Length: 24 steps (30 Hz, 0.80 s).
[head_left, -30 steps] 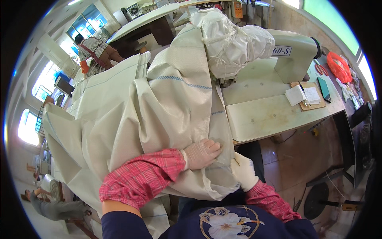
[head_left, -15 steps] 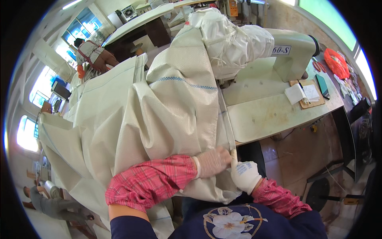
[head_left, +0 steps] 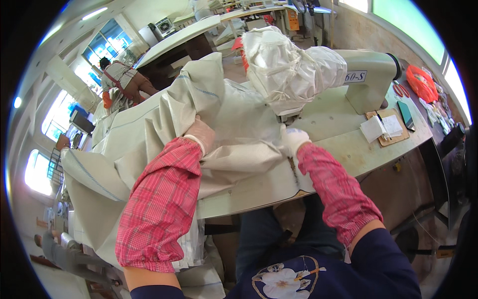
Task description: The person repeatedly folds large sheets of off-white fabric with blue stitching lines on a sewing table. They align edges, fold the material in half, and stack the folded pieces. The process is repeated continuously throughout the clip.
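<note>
A large cream woven plastic cloth [head_left: 144, 134] with blue stripes lies in heavy folds across the left of the table. My left hand [head_left: 201, 133], in a thin pale glove, is closed on a raised fold of it. In a white glove, my right hand [head_left: 295, 137] pinches the cloth's right end, just in front of the sewing machine's needle area. The sewing machine [head_left: 371, 70] has a pale green body, and its head is wrapped in white cloth [head_left: 279, 70]. My right fingertips are partly hidden, and the needle is hard to make out.
On the table's right lie a clipboard [head_left: 387, 139] with papers, a phone [head_left: 406, 116] and red-handled scissors [head_left: 401, 89]. Beyond them is an orange-red plastic bag [head_left: 422, 82]. A person [head_left: 124, 82] bends over at the far left; another [head_left: 64, 254] is at the lower left.
Both hands have moved forward from the table's front edge, the left one also leftward. The cloth has been drawn off the front edge and folded left, uncovering the tabletop and machine head.
</note>
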### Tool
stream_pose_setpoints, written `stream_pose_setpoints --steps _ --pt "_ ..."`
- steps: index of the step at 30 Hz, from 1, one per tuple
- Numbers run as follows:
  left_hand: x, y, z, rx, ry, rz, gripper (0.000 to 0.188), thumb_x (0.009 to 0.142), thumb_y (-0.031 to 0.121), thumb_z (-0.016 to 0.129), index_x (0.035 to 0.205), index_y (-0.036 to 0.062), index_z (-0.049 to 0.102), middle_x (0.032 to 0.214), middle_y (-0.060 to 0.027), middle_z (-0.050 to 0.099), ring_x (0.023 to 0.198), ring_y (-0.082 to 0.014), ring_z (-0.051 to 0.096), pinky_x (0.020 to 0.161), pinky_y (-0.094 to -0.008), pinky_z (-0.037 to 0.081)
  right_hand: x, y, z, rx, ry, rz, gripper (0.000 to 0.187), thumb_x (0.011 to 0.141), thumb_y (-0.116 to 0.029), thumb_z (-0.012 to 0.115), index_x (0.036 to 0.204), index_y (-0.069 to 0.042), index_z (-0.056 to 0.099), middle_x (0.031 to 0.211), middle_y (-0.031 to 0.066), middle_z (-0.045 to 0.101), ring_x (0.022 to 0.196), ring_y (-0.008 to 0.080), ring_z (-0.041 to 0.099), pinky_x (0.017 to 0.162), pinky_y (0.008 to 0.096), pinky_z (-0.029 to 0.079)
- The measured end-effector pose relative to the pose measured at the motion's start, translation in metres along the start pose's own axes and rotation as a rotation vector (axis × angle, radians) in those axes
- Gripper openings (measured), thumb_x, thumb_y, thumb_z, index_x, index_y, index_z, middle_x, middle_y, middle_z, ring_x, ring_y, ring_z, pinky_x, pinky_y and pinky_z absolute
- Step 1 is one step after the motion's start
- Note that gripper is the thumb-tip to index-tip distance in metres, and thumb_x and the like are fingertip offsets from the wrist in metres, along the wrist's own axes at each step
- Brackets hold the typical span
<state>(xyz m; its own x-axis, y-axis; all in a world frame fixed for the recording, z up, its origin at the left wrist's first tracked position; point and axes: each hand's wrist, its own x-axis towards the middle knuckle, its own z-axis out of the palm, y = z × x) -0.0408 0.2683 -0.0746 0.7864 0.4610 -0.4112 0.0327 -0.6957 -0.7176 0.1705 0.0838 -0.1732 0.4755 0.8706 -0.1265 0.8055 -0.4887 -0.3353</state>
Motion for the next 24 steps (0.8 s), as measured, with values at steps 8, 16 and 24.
stream_pose_setpoints --steps 8,16,24 --pt "-0.145 0.021 -0.046 -0.999 1.015 0.012 0.009 0.078 0.011 0.069 0.070 0.0119 0.064 0.067 -0.0097 0.055 0.066 -0.0249 0.055 0.062 -0.0403 0.043 -0.072 0.005 -0.019 0.283 0.625 -0.258 0.036 0.078 -0.002 0.062 0.114 -0.002 0.063 0.106 0.0202 0.063 0.100 0.0396 0.057 0.084 0.0448 0.046" --pt "-0.201 0.149 -0.151 -0.681 0.971 0.895 0.015 0.056 0.027 0.065 0.057 0.0120 0.065 0.053 -0.0041 0.056 0.052 -0.0212 0.055 0.054 -0.0351 0.038 -0.190 -0.027 -0.059 0.025 0.581 -0.807 0.031 0.063 -0.009 0.066 0.093 -0.005 0.063 0.104 0.0132 0.060 0.100 0.0332 0.057 0.087 0.0450 0.044" --pt "-0.208 0.166 -0.166 -0.680 1.436 0.971 0.032 0.082 0.027 0.057 0.099 0.0013 0.064 0.095 -0.0121 0.061 0.094 -0.0282 0.060 0.084 -0.0419 0.046 -0.196 0.000 -0.082 -0.165 0.528 -0.868 0.036 0.072 -0.011 0.059 0.106 -0.001 0.062 0.102 0.0143 0.064 0.094 0.0315 0.062 0.083 0.0433 0.048"
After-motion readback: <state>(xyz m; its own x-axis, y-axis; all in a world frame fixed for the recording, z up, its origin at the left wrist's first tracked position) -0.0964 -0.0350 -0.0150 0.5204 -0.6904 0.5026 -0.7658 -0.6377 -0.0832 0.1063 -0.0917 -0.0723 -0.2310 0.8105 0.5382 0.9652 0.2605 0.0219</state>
